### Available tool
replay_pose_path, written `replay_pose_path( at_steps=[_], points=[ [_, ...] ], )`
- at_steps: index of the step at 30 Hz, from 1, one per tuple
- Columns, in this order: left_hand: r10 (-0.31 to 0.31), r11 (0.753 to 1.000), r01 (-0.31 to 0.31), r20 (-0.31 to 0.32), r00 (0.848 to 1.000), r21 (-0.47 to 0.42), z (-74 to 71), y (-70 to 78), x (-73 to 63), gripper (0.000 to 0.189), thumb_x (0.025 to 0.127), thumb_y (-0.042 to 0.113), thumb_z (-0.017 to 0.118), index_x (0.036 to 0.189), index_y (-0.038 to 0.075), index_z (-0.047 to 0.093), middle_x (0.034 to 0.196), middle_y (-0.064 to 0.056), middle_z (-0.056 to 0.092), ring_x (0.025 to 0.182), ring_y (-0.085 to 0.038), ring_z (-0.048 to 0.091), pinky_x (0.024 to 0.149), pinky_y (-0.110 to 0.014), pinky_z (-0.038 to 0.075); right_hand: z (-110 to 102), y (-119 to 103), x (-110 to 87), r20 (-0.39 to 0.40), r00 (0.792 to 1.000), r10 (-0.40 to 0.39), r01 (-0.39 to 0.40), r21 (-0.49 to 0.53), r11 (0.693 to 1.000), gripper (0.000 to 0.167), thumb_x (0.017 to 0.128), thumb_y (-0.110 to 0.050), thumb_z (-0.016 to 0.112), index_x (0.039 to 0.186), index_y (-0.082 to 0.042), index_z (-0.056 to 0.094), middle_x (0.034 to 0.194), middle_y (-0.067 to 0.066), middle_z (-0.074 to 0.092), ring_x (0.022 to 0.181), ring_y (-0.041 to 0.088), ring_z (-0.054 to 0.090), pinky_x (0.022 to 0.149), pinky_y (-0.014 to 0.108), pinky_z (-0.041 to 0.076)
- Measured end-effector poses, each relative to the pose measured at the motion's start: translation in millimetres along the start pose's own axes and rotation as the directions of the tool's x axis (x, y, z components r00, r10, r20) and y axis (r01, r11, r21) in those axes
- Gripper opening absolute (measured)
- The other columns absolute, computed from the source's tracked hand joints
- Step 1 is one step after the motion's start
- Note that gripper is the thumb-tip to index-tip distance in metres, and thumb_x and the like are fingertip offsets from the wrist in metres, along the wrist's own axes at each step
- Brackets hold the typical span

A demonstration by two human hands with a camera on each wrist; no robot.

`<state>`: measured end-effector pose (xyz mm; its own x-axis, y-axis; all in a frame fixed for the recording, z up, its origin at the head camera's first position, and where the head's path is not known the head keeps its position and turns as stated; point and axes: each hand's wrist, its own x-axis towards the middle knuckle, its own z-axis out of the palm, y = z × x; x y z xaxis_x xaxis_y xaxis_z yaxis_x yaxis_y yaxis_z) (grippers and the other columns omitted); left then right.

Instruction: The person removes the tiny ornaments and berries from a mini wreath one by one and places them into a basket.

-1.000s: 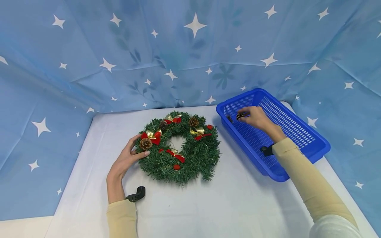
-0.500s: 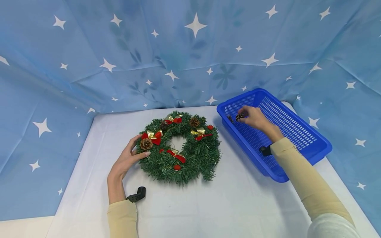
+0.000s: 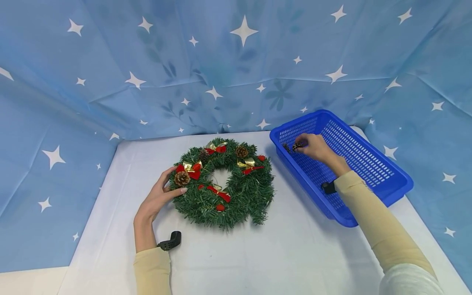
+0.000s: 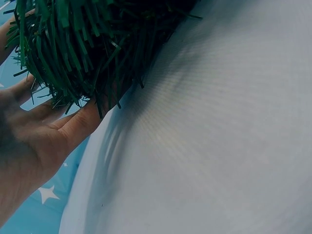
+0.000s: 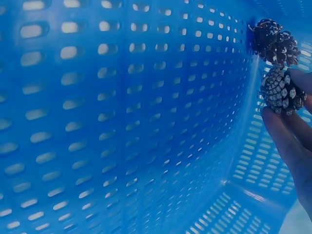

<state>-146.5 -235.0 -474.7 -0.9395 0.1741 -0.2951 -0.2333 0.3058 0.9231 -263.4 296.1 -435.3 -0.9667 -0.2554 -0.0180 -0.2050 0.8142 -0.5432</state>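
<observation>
A green tinsel wreath [image 3: 199, 209] lies on the white table, decorated with red-and-gold bows [image 3: 192, 170], red berries and brown pine cones [image 3: 182, 178]. My left hand [image 3: 156, 198] grips its left edge, thumb on top near a pine cone; in the left wrist view the fingers [image 4: 83, 122] reach round the underside of the tinsel. Inside the blue basket [image 3: 307, 184], my right hand [image 3: 318, 148] pinches a small pine cone [image 5: 282, 92] between thumb and fingertips. More dark pine cones [image 5: 268, 36] sit right beside it at the basket's far-left end.
The basket, with perforated walls, stands at an angle on the table's right side. Blue curtains [image 3: 236, 65] with white stars rise behind and at both sides. Each wrist wears a black camera [image 3: 171, 241]. White tabletop [image 3: 236, 262] stretches in front of the wreath.
My right hand, with the pine cone, has shifted very slightly toward the basket's left wall. The left hand and the wreath stay as they were.
</observation>
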Motion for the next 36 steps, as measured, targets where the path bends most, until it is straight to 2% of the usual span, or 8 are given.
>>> replay_pose_path(
  at_steps=[10, 15, 26, 36],
  points=[
    [0.009, 1.000, -0.009, 0.003, 1.000, 0.001, -0.3, 0.2, 0.0, 0.094, 0.093, 0.037, 0.079, 0.164, 0.042, 0.017, 0.174, -0.006, -0.002, 0.155, -0.054, 0.003, 0.119, -0.074, 0.017, 1.9, -2.6, 3.9, 0.044, 0.999, 0.004, -0.003, -0.031, 1.000, 0.035, 0.098, -0.005, 0.066, 0.131, 0.006, 0.066, 0.125, 0.028, 0.069, 0.110, 0.044, 0.069, 0.089, 0.053, 0.058],
    [0.004, 1.000, -0.004, -0.002, 1.000, 0.000, -0.4, 0.3, -0.2, 0.094, 0.092, 0.038, 0.079, 0.164, 0.042, 0.018, 0.174, -0.006, -0.001, 0.155, -0.054, 0.003, 0.119, -0.073, 0.018, 3.1, -2.7, 5.5, 0.046, 0.999, 0.008, -0.006, -0.034, 0.999, 0.036, 0.097, -0.004, 0.067, 0.131, 0.007, 0.066, 0.124, 0.030, 0.069, 0.108, 0.044, 0.070, 0.088, 0.052, 0.059],
    [0.004, 1.000, -0.004, -0.005, 1.000, -0.010, 0.1, -0.4, -0.2, 0.094, 0.092, 0.037, 0.079, 0.164, 0.040, 0.018, 0.174, -0.006, -0.001, 0.155, -0.055, 0.002, 0.119, -0.074, 0.017, 6.8, 2.6, 8.8, 0.031, 0.999, 0.011, -0.010, -0.038, 0.999, 0.033, 0.097, -0.003, 0.068, 0.127, 0.009, 0.065, 0.122, 0.031, 0.068, 0.112, 0.045, 0.067, 0.093, 0.055, 0.056],
    [0.000, 1.000, 0.000, -0.005, 1.000, -0.007, -0.2, -1.6, -0.1, 0.095, 0.092, 0.038, 0.079, 0.164, 0.040, 0.018, 0.174, -0.006, -0.001, 0.155, -0.054, 0.002, 0.119, -0.073, 0.017, 7.5, 3.4, 7.8, 0.059, 0.998, 0.021, -0.019, -0.038, 0.999, 0.032, 0.098, -0.003, 0.066, 0.127, 0.009, 0.065, 0.123, 0.032, 0.068, 0.112, 0.047, 0.067, 0.091, 0.055, 0.057]
  ],
)
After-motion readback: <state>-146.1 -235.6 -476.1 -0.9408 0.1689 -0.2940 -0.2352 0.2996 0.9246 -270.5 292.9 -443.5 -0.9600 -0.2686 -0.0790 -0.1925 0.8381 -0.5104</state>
